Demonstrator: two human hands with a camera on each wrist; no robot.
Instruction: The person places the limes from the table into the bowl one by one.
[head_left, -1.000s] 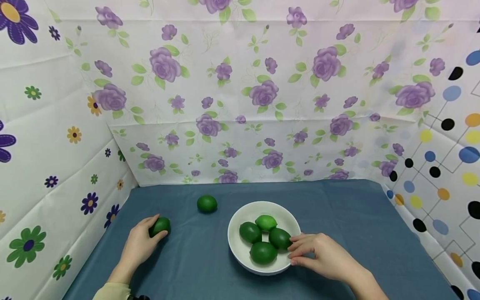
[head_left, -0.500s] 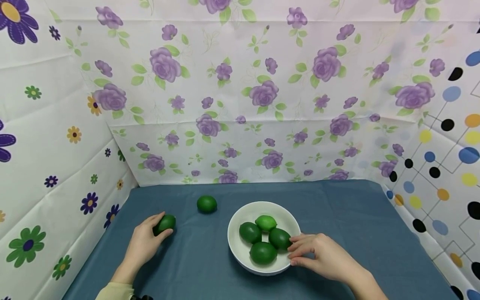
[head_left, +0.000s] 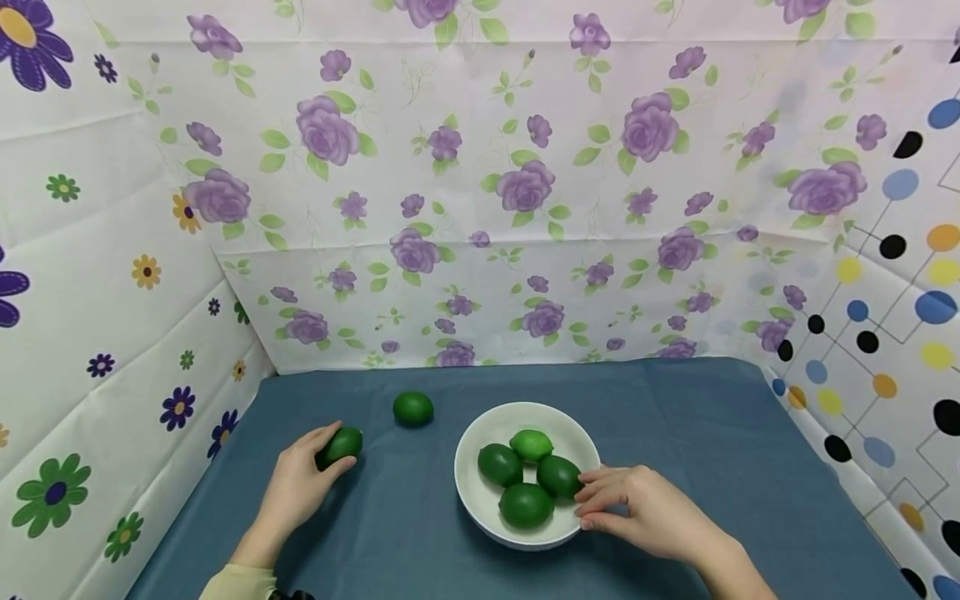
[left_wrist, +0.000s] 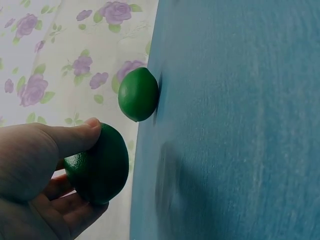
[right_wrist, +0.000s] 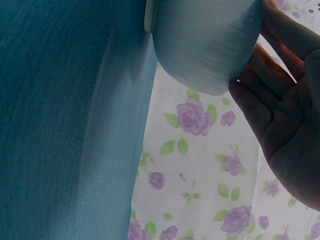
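My left hand (head_left: 303, 479) grips a dark green lime (head_left: 343, 446) between thumb and fingers. In the left wrist view that lime (left_wrist: 100, 167) is held off the blue cloth, which bears the hand's shadow. Another lime (head_left: 413, 409) lies on the cloth, beyond and right of the left hand. A white bowl (head_left: 471, 433) holds several limes (head_left: 527, 506), one of them smaller and lighter green. At its right side my right hand (head_left: 648, 512) holds the rim, thumb toward the near side. From the right wrist, the bowl's outer wall (right_wrist: 205, 45) shows with fingertips at its edge.
The blue cloth (head_left: 697, 417) covers the table. A rose-patterned sheet (head_left: 480, 167) rises along the back edge. Sheets with flowers (head_left: 97, 275) and coloured dots (head_left: 900, 333) close off the left and right sides.
My left hand has moved a little to the right with the lime in its grip. The right hand, the bowl and the other limes have stayed in place.
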